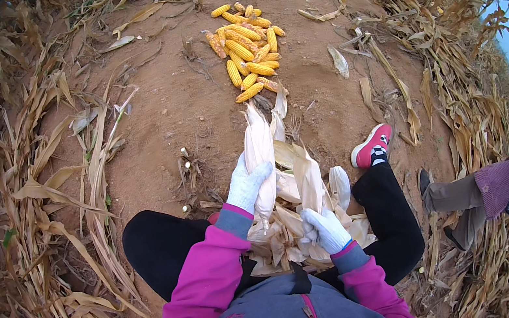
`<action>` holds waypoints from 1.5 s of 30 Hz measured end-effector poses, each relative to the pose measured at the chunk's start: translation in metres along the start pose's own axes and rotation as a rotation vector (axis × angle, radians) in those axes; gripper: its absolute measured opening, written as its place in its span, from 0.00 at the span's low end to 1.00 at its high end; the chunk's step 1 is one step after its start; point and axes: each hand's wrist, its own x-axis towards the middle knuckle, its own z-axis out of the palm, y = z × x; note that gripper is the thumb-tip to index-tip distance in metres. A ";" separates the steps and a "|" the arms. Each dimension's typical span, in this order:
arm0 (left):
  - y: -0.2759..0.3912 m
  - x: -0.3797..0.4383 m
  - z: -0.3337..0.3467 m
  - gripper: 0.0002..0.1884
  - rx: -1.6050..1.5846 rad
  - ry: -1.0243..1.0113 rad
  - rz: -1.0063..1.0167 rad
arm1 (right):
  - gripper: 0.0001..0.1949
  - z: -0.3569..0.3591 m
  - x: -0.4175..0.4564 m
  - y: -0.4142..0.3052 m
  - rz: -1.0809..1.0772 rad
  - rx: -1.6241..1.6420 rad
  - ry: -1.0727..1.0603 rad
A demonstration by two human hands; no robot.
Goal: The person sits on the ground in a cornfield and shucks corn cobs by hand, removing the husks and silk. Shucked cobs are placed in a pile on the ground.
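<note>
My left hand (244, 185), in a white knit glove, grips an ear of corn in its pale dry husk (260, 158). The ear points away from me, and no kernels show through the wrapping. Lower and to the right, my gloved right hand (327, 229) is curled around the base of a loose, dry corn husk (308, 178); part of its grip is hidden. Between my legs lies a heap of stripped husks (281, 241). Beyond my hands, several bare yellow corn cobs (240, 50) are piled on the soil.
Cut stalk stubs (186, 162) stick up left of my hands. Dry cornstalks lie in rows at left (72, 225) and right (469, 112). My right foot wears a red shoe (373, 143). Another person (505, 185) stands at the right, a dark object in hand.
</note>
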 end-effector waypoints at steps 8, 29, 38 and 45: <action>-0.006 -0.020 0.021 0.33 -0.002 -0.248 -0.159 | 0.28 0.011 0.029 -0.047 -0.525 -0.206 0.075; -0.014 -0.029 0.030 0.39 -0.625 -0.080 -0.345 | 0.07 0.048 0.051 -0.073 -0.382 0.604 0.039; -0.003 -0.025 0.016 0.30 -0.622 -0.257 -0.369 | 0.08 0.065 0.030 -0.072 -0.722 0.140 0.085; 0.024 -0.009 -0.005 0.25 -0.542 0.080 -0.110 | 0.09 0.004 -0.005 -0.016 -0.638 -0.827 -0.196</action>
